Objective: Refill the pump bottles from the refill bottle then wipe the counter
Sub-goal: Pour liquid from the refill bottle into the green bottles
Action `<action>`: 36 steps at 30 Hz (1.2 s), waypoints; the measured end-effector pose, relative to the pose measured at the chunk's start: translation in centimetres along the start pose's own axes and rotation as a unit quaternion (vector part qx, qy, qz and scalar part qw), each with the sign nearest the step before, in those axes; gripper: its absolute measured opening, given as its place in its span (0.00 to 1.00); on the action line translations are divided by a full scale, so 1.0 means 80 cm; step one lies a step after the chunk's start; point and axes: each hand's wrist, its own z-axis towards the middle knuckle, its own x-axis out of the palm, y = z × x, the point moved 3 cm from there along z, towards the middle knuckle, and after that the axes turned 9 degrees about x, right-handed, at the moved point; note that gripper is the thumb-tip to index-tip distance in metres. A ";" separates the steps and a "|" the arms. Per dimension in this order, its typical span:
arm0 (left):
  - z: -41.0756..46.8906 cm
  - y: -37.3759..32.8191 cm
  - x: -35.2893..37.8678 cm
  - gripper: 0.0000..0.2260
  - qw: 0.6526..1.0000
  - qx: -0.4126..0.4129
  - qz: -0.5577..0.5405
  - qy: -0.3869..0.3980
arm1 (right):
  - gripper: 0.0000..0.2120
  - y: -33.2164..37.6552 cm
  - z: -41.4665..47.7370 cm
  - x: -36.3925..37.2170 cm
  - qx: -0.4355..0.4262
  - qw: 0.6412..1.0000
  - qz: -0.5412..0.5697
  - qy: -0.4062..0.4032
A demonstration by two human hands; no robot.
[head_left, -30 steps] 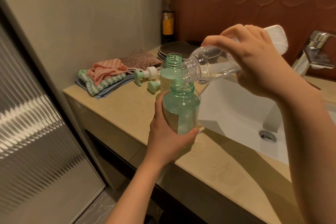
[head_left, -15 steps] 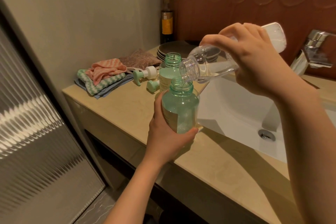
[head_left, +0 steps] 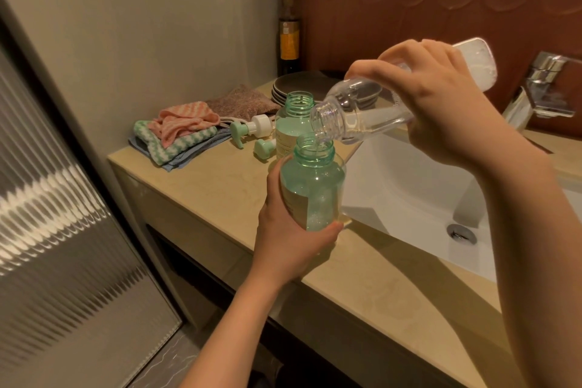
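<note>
Green pump bottle (head_left: pixel 311 189) uncapped, part-filled.

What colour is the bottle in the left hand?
Translucent green bottle, seen in the head view.

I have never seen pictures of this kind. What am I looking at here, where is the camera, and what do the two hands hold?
There is no machine: a person works with bare hands, and one camera on the person's head looks down at them. The left hand holds a green pump bottle with its pump off. The right hand tilts a clear refill bottle so its mouth sits just above the green bottle's opening. On the beige counter behind stand a second open green bottle, two removed pump heads, folded cloths, dark plates and a tall dark bottle. To the right are a white sink and a tap.
</note>
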 end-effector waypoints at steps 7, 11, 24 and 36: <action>0.000 -0.001 0.000 0.45 1.000 -0.001 0.003 0.000 | 0.40 0.000 0.001 0.001 -0.002 1.000 -0.010 -0.006; 0.000 -0.002 -0.001 0.45 1.000 -0.001 0.004 -0.001 | 0.40 0.000 0.000 0.000 -0.004 1.000 -0.016 -0.008; 0.000 -0.003 -0.001 0.45 1.000 -0.011 0.006 0.000 | 0.40 0.000 0.001 0.000 -0.002 1.000 -0.017 -0.008; 0.000 -0.004 -0.002 0.46 1.000 -0.020 0.013 0.002 | 0.38 0.002 0.001 -0.003 -0.005 1.000 -0.019 -0.011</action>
